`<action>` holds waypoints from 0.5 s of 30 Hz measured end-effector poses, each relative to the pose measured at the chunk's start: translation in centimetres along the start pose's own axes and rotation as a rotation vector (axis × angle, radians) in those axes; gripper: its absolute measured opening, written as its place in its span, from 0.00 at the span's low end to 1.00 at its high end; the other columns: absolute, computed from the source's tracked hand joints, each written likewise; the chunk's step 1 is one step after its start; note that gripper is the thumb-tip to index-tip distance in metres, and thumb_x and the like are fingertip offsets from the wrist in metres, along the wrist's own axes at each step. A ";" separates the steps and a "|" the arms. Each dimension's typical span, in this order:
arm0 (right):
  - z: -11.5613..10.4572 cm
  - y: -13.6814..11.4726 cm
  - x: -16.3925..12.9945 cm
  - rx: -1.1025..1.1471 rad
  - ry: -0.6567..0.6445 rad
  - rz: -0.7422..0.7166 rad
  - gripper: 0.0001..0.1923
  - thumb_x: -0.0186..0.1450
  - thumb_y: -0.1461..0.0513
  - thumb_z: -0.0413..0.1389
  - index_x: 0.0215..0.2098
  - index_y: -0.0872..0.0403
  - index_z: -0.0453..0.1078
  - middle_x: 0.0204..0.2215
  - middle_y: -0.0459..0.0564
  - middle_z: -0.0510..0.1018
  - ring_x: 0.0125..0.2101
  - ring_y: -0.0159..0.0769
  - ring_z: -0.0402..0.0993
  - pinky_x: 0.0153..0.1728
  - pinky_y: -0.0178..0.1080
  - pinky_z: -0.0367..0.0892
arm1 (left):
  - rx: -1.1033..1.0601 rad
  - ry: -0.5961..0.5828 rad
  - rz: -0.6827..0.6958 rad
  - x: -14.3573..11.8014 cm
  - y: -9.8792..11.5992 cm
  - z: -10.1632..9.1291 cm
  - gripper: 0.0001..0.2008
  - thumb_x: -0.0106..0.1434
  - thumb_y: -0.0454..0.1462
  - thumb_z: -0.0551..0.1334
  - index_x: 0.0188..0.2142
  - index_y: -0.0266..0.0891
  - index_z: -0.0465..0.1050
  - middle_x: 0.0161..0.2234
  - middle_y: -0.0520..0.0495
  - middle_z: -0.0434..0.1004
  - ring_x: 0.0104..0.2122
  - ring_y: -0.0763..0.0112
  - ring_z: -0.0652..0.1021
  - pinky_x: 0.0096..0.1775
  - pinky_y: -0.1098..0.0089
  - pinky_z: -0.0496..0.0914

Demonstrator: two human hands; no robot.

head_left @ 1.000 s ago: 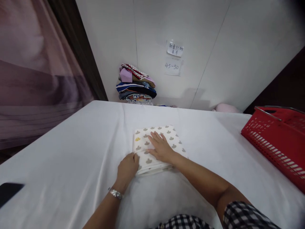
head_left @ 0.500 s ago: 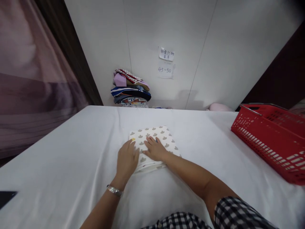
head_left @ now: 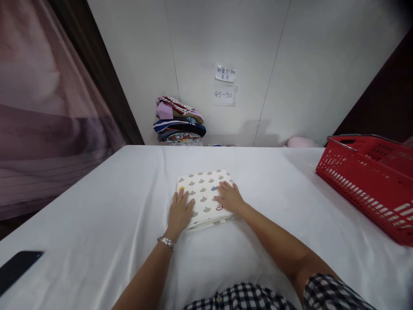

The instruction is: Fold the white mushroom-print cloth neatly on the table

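A white cloth (head_left: 203, 189) with a grey repeating print and a few coloured motifs lies folded into a neat, layered rectangle in front of me. My left hand (head_left: 181, 212) rests flat on its left edge, fingers stretched forward. On the right side of the same cloth lies my right hand (head_left: 229, 198), palm down with the fingers spread. Neither hand grips the fabric. Blue and red motifs show just left of my right fingers, and a yellow one sits at my left fingertips.
A white-covered table (head_left: 97, 215) spreads under the cloth. To the right stands a red plastic basket (head_left: 364, 185) with a metal handle. Beyond the far edge is a stack of folded fabrics (head_left: 180, 122). A dark flat object (head_left: 19, 267) lies at the left front. Paper notes (head_left: 225, 88) hang on the wall.
My right hand has slid to the right across the cloth, uncovering the blue and red motifs. My left hand has shifted slightly right, still on the left edge. The camera view has moved a little.
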State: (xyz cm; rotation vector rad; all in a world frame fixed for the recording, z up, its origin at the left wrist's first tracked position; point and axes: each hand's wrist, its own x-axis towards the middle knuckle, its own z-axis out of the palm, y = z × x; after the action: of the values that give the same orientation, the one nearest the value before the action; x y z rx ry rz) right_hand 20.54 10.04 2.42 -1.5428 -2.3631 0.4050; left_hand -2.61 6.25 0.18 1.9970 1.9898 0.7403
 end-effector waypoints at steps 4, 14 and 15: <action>0.2 3.8 -2.2 0.200 0.096 0.256 0.27 0.66 0.54 0.48 0.61 0.51 0.57 0.63 0.56 0.56 0.62 0.47 0.52 0.59 0.53 0.54 | -0.022 -0.015 -0.032 0.0 -0.1 0.1 0.25 0.67 0.46 0.46 0.59 0.39 0.59 0.67 0.42 0.45 0.65 0.52 0.46 0.62 0.52 0.50; 0.3 4.4 -3.5 1.120 0.127 0.528 0.43 0.55 0.58 0.61 0.65 0.50 0.49 0.54 0.53 0.70 0.49 0.44 0.72 0.49 0.45 0.68 | -0.015 -0.009 -0.002 0.2 0.4 -0.5 0.23 0.66 0.45 0.48 0.59 0.42 0.59 0.66 0.41 0.49 0.64 0.57 0.54 0.62 0.56 0.51; -0.1 4.4 -3.8 1.176 0.117 0.513 0.44 0.54 0.58 0.61 0.65 0.50 0.49 0.53 0.53 0.72 0.47 0.43 0.73 0.49 0.45 0.69 | -0.009 -0.017 -0.005 0.0 0.6 -0.5 0.24 0.66 0.45 0.48 0.59 0.42 0.59 0.66 0.41 0.49 0.64 0.57 0.55 0.62 0.56 0.51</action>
State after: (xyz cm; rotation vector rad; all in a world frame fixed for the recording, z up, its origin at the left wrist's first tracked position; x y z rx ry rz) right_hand 25.75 8.25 0.51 -1.3846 -1.1094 1.4219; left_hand -2.35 6.14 0.93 1.9856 1.9777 0.7269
